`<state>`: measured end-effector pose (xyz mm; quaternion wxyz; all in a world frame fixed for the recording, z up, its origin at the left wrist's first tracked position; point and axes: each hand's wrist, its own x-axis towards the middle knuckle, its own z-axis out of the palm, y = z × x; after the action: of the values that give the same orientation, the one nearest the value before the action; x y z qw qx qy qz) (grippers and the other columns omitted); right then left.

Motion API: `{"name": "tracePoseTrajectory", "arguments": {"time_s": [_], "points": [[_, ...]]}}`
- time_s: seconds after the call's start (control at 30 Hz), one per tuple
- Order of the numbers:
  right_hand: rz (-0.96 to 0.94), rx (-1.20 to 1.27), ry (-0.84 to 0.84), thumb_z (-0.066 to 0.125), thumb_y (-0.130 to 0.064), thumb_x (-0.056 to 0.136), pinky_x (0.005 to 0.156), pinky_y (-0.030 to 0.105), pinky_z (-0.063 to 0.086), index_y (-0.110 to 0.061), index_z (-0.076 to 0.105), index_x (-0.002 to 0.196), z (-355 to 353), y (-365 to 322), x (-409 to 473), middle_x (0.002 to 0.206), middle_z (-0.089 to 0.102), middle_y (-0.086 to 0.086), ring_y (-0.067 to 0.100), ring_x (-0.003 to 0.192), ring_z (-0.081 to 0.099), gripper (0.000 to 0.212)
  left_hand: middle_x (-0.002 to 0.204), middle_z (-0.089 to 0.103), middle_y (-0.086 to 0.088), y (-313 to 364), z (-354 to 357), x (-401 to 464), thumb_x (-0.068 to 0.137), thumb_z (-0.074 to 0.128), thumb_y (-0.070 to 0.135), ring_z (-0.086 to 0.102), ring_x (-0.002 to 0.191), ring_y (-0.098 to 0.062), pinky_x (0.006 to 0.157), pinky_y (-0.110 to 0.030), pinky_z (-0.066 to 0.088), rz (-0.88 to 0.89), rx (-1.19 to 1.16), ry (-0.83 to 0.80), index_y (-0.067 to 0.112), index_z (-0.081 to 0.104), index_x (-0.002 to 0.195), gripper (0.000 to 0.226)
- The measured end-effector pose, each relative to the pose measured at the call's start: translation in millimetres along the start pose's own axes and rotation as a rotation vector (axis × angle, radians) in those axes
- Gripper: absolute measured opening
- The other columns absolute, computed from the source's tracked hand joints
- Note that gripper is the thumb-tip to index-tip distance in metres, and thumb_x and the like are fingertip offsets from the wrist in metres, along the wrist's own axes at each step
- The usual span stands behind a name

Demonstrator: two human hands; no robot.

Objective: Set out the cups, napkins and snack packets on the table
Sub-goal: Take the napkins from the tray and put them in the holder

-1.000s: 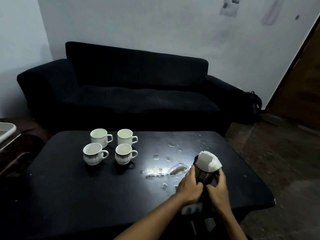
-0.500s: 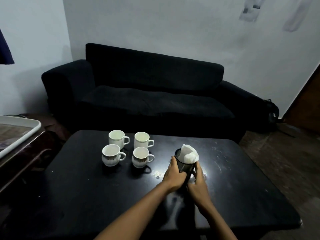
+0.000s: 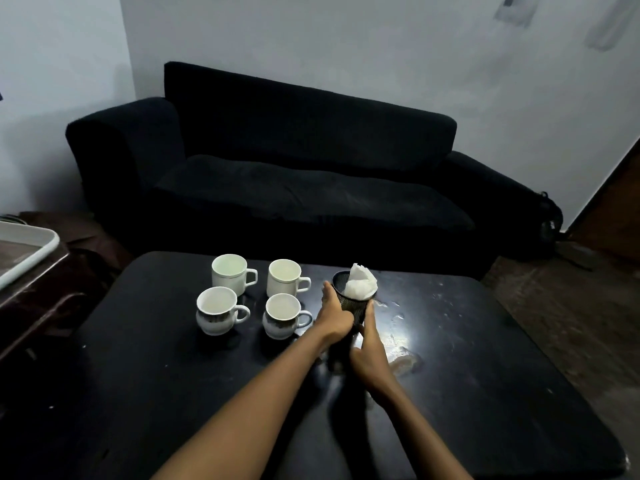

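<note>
Both hands (image 3: 349, 327) grip napkin holder (image 3: 353, 299) just beside cups (image 3: 289, 315)

You can read no words, numbers or signs here. The grey paper patches (image 3: 515, 8) stuck high on the white wall (image 3: 346, 46) are too blurry.

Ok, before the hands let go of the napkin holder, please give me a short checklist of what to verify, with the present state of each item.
1. Both hands on the holder: left hand and right hand hold the black mesh napkin holder: ok.
2. Holder upright: tilted: not ok.
3. Holder base resting on the table: cannot tell.
4. Napkins inside the holder: ok.
5. Gap to the nearest cup: left hand close beside it, apart: ok.
6. Dry landing spot: wet patches to the right: not ok.
</note>
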<state>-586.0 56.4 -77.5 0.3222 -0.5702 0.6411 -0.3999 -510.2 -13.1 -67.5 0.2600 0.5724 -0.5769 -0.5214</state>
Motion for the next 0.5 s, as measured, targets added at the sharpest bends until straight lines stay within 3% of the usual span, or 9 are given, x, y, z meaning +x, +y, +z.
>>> {"name": "tracePoseTrajectory", "arguments": {"time_s": [0.17, 0.27, 0.37, 0.43, 0.5], "points": [[0.011, -0.021, 0.007, 0.044, 0.009, 0.08, 0.1, 0.044, 0.046, -0.036, -0.004, 0.148, 8, 0, 11, 0.14, 0.049, 0.009, 0.023, 0.119, 0.055, 0.095, 0.159, 0.015, -0.014, 2, -7, 9, 0.088, 0.044, 0.007, 0.027, 0.142, -0.033, 0.116, -0.042, 0.025, -0.014, -0.003, 0.014, 0.023, -0.02, 0.148, 0.09], [-0.007, -0.004, 0.014, 0.046, 0.012, 0.079, 0.106, 0.044, 0.04, -0.029, 0.002, 0.149, 9, -3, 12, 0.145, 0.043, 0.009, 0.023, 0.127, 0.048, 0.092, 0.159, 0.011, -0.015, 3, -7, 9, 0.088, 0.044, 0.007, 0.023, 0.143, -0.034, 0.117, -0.046, 0.023, -0.013, 0.004, 0.025, 0.021, -0.021, 0.148, 0.09], [-0.015, -0.023, 0.101, 0.046, 0.009, 0.081, 0.114, 0.035, 0.029, -0.016, 0.014, 0.149, 10, -5, 11, 0.148, 0.034, 0.008, 0.022, 0.136, 0.035, 0.079, 0.161, 0.002, -0.012, 4, -6, 2, 0.089, 0.044, 0.007, 0.017, 0.145, -0.033, 0.118, -0.045, 0.02, 0.015, 0.023, 0.046, 0.017, -0.019, 0.149, 0.087], [0.027, -0.066, 0.166, 0.047, 0.006, 0.081, 0.108, 0.026, 0.025, -0.013, 0.019, 0.147, 9, -10, 6, 0.147, 0.033, 0.01, 0.022, 0.135, 0.031, 0.074, 0.161, -0.004, -0.009, 6, -7, -5, 0.09, 0.041, 0.006, 0.013, 0.147, -0.032, 0.119, -0.042, 0.016, 0.05, 0.046, 0.076, 0.014, -0.015, 0.15, 0.083], [0.045, -0.077, 0.195, 0.049, 0.006, 0.08, 0.105, 0.028, 0.027, -0.012, 0.027, 0.145, 7, -14, 1, 0.144, 0.037, 0.012, 0.023, 0.133, 0.034, 0.071, 0.161, -0.002, -0.007, 5, -6, -15, 0.09, 0.04, 0.005, 0.012, 0.147, -0.029, 0.12, -0.038, 0.014, 0.087, 0.041, 0.114, 0.013, -0.009, 0.151, 0.079]]}}
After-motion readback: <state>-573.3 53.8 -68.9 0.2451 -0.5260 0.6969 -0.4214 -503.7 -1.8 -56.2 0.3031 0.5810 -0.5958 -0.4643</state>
